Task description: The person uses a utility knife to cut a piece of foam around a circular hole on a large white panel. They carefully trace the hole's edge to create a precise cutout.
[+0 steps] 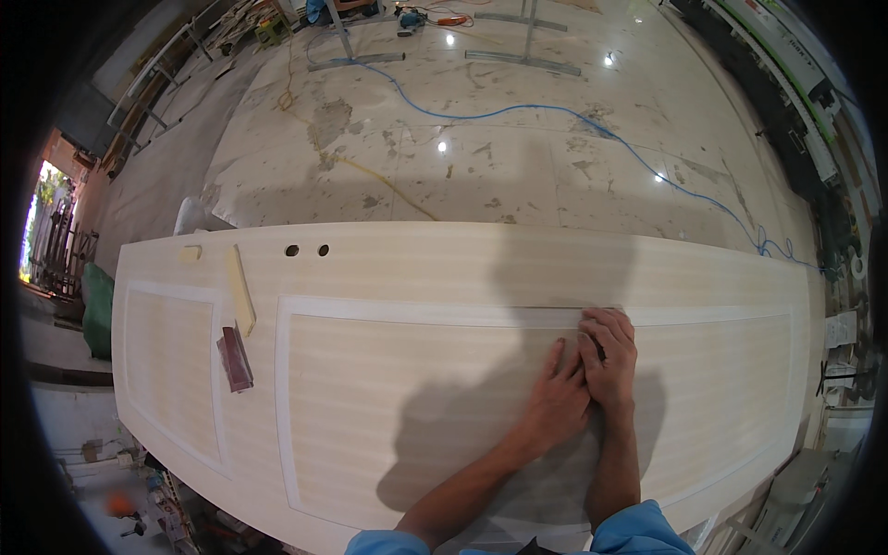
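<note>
Toward four o'clock from the centre of the head view, the left hand [560, 400] and the right hand [609, 359] meet side by side, touching, over a long cream panel [416, 262] that stretches across the field from nine to three o'clock and down toward six. The left hand lies low, its visible fingers extended and slightly apart; the right hand's fingers are bunched and bent, with their tips at the upper white border [398, 311]. Whether they pinch anything cannot be told, the undersides being hidden. Near nine o'clock rest a pale yellow strip [240, 291] and a smaller yellow piece [191, 252]; a maroon block [235, 361] lies just below the strip, between eight and nine. Two dark holes [323, 250] pierce the panel between nine and ten. Beyond the panel, a blue hose [597, 128] trails over the floor [518, 171] from eleven to three o'clock. Several faults appear possible: uneven fingertip pressure could mark the border or blunt its edge; grit caught beneath the fingers could scratch the pale face; the shadow [435, 435] cast around the forearms could conceal a blemish; and a jolt to the panel could shift the loose pieces.
</note>
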A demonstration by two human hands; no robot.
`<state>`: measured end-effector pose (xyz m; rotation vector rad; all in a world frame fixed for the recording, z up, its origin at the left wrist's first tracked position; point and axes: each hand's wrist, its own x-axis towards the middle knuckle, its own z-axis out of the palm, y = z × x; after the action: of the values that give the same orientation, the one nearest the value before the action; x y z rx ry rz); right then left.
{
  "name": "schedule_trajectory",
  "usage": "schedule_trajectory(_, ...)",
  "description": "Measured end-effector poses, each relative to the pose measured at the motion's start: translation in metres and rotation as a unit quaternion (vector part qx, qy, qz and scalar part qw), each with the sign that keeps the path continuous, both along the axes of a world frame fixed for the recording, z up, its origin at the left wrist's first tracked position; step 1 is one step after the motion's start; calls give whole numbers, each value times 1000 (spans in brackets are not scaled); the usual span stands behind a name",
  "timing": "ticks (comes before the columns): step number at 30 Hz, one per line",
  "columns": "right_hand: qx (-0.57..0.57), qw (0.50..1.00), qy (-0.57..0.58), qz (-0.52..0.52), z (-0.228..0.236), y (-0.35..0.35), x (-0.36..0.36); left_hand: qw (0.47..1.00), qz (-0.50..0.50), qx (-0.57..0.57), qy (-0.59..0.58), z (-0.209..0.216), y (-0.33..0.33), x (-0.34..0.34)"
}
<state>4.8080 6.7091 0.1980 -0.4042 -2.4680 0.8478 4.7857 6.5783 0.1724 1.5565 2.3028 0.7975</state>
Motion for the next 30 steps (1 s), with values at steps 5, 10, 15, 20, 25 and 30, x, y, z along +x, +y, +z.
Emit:
schedule_trajectory(5, 19, 1000, -3, 2, 0, 1, -1, 999, 18, 33, -17, 0, 0, 0)
schedule_trajectory(10, 18, 1000, -1, 3, 1, 0, 0, 999, 21, 46, -4, 2, -1, 0)
schedule_trajectory(15, 11, 1000, -5, -6, 1, -1, 0, 999, 15, 35, 1, 1, -1, 0)
schedule_trajectory(20, 18, 1000, -6, -4, 0, 0, 0, 999, 25, 42, 2, -2, 1, 1)
schedule_trajectory(25, 12, 1000, -10, -5, -1, -2, 1, 999, 19, 31, -2, -4, 1, 3)
schedule_trajectory(30, 16, 1000, -18, -10, 0, -2, 2, 998, 33, 56, 11, -3, 1, 4)
